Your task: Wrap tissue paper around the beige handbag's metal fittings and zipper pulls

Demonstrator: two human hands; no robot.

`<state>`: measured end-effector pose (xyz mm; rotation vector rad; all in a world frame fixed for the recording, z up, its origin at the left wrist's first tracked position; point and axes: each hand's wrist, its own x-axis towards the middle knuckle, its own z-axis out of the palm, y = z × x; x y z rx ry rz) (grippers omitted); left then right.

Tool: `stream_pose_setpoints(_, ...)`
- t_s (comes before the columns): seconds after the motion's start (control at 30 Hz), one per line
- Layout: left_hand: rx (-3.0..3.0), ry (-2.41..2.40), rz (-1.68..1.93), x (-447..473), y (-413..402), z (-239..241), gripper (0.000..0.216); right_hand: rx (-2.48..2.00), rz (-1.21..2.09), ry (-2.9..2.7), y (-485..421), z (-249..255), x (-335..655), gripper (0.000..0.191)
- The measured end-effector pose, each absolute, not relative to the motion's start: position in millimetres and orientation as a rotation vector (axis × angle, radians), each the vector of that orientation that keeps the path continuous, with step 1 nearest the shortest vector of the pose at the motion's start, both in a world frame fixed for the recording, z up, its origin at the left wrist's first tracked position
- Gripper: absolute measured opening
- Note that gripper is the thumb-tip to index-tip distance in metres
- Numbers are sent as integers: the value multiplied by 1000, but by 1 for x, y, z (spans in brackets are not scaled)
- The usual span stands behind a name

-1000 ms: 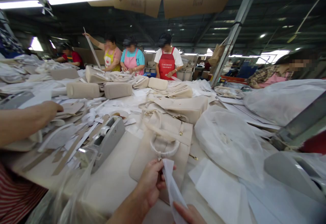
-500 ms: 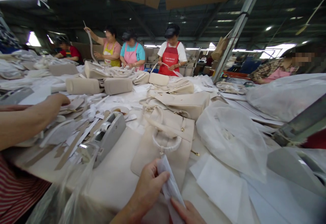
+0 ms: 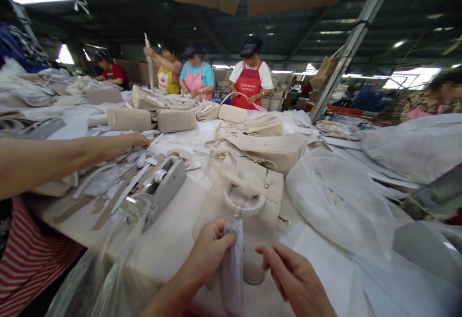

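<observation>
A cream handbag lies on the table before me, its handle wrapped in white and a gold zip pull at its right side. From the handle's base a strip wrapped in thin white paper runs down toward me. My left hand pinches this wrapped strip near its top, thumb in front. To the right of the strip, my right hand hovers with fingers curled loosely and apart, holding nothing. What lies inside the wrapping is hidden.
A grey tape dispenser stands left, beside loose strips and paper scraps. A co-worker's arm reaches in there. Right are a white-wrapped bundle, white sheets and a slanted metal post. More bags and several people are behind.
My right hand has let go of the wrapped strip and moved right. The strip now hangs straighter in my left hand. The co-worker's arm has reached farther right, and the view has shifted slightly.
</observation>
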<state>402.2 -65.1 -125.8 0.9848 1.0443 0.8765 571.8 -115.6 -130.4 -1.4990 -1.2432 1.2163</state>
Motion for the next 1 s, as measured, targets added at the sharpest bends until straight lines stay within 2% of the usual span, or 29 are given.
stream_pose_setpoints(0.1, 1045, 1053, 903, 400, -64, -126, 20, -1427, 1309, -1219, -83, -123, 559, 43)
stream_pose_setpoints(0.23, 1051, 1074, 922, 399, -63, -128, 19, -1295, 1394, -1114, -63, -122, 538, 43)
stream_pose_setpoints(0.43, 941, 1114, 895, 404, -61, -135, 34, -1279, 1426, -969, -62, -135, 533, 49)
stream_pose_setpoints(0.67, 863, 1094, 1048, 408, -55, -143, 32, -1227, 1442, -955, -62, -140, 531, 46)
stream_pose_setpoints(0.87, 951, 1120, 1061, 409, -64, -138, 16, -1232, 1430, -938, -62, -142, 529, 44)
stream_pose_setpoints(1.0, 980, 1135, 1084, 412, -67, -136, 20, -1219, 1373, -947, -62, -142, 526, 43)
